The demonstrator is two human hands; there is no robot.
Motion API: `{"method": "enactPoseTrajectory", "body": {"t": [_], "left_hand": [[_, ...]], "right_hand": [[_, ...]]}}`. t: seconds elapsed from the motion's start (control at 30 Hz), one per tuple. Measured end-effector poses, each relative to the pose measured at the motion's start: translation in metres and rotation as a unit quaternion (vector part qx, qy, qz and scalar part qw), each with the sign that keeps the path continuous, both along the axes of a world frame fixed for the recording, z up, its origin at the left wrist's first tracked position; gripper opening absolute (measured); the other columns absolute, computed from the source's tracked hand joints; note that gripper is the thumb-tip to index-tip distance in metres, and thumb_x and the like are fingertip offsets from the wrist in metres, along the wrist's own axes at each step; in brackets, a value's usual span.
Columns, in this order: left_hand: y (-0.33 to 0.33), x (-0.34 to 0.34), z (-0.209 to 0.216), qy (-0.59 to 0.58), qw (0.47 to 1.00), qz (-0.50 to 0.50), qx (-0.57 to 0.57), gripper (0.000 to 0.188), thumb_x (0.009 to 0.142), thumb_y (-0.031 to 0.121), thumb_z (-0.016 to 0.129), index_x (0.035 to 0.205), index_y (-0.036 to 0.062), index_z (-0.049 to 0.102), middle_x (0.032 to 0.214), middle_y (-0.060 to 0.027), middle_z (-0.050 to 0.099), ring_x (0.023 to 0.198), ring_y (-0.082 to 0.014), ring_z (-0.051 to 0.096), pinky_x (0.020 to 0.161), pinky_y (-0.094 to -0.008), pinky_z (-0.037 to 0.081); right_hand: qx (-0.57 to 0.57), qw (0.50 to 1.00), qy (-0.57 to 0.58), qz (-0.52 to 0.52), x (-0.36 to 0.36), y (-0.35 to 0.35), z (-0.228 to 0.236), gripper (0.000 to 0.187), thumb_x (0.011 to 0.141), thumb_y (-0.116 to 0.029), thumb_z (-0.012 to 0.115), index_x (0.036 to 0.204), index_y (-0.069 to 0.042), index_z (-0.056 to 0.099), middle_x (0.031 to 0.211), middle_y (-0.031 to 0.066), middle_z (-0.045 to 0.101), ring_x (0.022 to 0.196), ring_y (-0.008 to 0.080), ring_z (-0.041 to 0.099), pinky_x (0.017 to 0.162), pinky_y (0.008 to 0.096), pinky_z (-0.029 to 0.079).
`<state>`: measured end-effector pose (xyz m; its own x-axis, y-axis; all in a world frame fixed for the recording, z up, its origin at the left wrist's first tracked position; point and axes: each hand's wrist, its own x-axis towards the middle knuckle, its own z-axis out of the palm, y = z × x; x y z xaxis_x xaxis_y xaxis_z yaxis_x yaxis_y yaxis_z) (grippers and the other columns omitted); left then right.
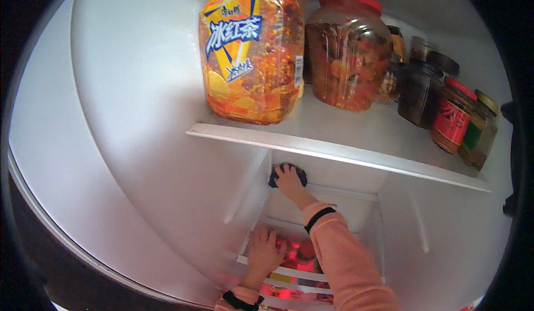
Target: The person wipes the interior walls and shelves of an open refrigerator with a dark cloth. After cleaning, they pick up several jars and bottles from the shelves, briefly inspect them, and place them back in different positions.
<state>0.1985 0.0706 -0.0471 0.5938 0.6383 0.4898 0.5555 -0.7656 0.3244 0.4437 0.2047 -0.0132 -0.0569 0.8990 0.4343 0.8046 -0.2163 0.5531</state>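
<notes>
My right hand (290,182) reaches deep into the refrigerator and presses a dark, bunched cloth (301,175) against the back left corner below the shelf. Its fingers curl over the cloth and hide part of it. Lower and nearer, my left hand (265,250) has its fingers spread and nothing in it. It lies at the left side of the lower compartment, over a see-through surface (289,232) with red-lit items beneath. Whether the palm rests on that surface I cannot tell. Both arms wear pink sleeves with black cuffs.
Above my hands runs a white shelf (334,151). On it stand a large orange-labelled drink bottle (250,60), a big red-lidded jar (347,55) and several smaller jars, including a red-labelled one (451,116). White refrigerator walls (139,116) close in on both sides.
</notes>
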Motion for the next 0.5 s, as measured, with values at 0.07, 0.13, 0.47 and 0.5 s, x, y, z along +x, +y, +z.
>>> {"method": "enactPoseTrajectory", "body": {"t": [0.07, 0.13, 0.47, 0.5], "left_hand": [[0.002, -0.001, 0.0, -0.011, 1.0, -0.002, -0.011, 0.049, 0.086, 0.04, 0.06, 0.119, 0.0043, 0.058, 0.134, -0.0183, 0.048, 0.126, -0.0429, 0.042, 0.107, -0.0563, 0.03], [0.003, -0.002, -0.001, -0.028, 0.999, -0.014, -0.015, 0.051, 0.087, 0.042, 0.06, 0.125, 0.0076, 0.055, 0.135, -0.0201, 0.049, 0.127, -0.0431, 0.043, 0.108, -0.0546, 0.031], [0.008, 0.0, -0.006, -0.029, 0.999, -0.008, -0.012, 0.045, 0.086, 0.041, 0.061, 0.115, 0.0068, 0.062, 0.132, -0.0166, 0.051, 0.128, -0.0393, 0.043, 0.107, -0.0522, 0.033], [0.009, 0.0, -0.006, -0.031, 0.999, -0.009, -0.015, 0.045, 0.086, 0.041, 0.06, 0.115, 0.007, 0.062, 0.132, -0.0165, 0.051, 0.128, -0.0393, 0.042, 0.107, -0.0521, 0.033]], "right_hand": [[-0.131, 0.991, -0.012, -0.035, -0.01, 0.013, 0.002, 0.03, 0.086, -0.025, 0.06, 0.113, -0.017, 0.07, 0.136, 0.0099, 0.044, 0.116, 0.0362, 0.045, 0.092, 0.0527, 0.039], [-0.189, 0.976, -0.021, -0.11, -0.019, 0.018, 0.005, 0.03, 0.087, -0.024, 0.059, 0.114, -0.015, 0.07, 0.135, 0.0102, 0.045, 0.117, 0.0358, 0.044, 0.091, 0.054, 0.039], [-0.225, 0.953, 0.042, -0.199, 0.012, -0.042, 0.032, 0.03, 0.086, -0.023, 0.062, 0.113, -0.014, 0.071, 0.135, 0.0124, 0.044, 0.116, 0.0381, 0.049, 0.087, 0.0528, 0.046], [-0.219, 0.952, 0.049, -0.208, 0.021, -0.053, 0.032, 0.029, 0.086, -0.024, 0.062, 0.112, -0.014, 0.071, 0.135, 0.0123, 0.045, 0.116, 0.0377, 0.049, 0.087, 0.0526, 0.047]]}}
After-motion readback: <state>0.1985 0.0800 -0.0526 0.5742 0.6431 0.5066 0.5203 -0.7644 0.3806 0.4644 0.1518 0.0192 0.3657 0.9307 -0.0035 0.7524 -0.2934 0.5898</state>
